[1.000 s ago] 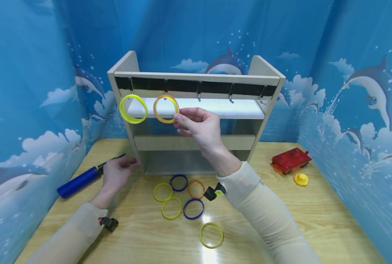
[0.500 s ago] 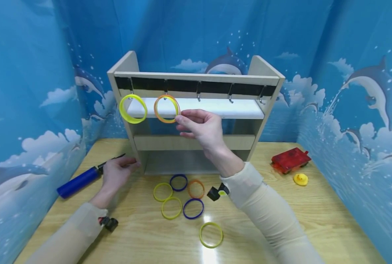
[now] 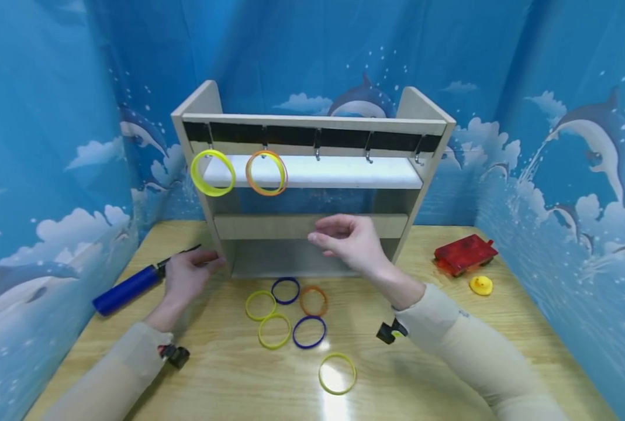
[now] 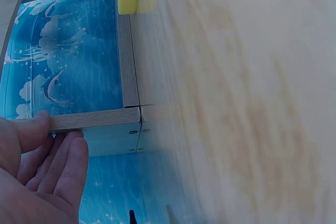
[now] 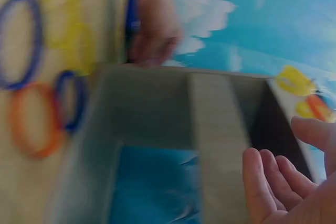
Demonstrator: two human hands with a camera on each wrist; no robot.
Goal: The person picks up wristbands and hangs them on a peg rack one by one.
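My left hand [image 3: 186, 278] pinches the shelf's left side panel [image 4: 94, 119] near its base, thumb on one face and fingers on the other in the left wrist view. My right hand [image 3: 351, 242] is in the air before the shelf's lower crossbar [image 3: 270, 227], fingers loosely bent and holding nothing. Above and left of it, an orange ring [image 3: 248, 178] hangs with a yellow one on the second hook from the left. Yellow rings [image 3: 214, 192] hang on the leftmost hook. On the table lie an orange ring [image 3: 326, 301], blue rings [image 3: 309, 348] and several yellow rings [image 3: 337, 393].
Three more metal hooks [image 3: 368, 156] line the black strip to the right. A blue cylinder with a black nozzle [image 3: 128, 290] lies beside my left hand. A red toy cart [image 3: 463, 255] and a yellow rubber duck [image 3: 481, 285] stand at the right. A dolphin-print curtain [image 3: 301, 52] surrounds the table.
My right hand has let go of the orange ring on the second hook and moved down and right. The ring stays hanging there. My left hand has kept its place on the panel.
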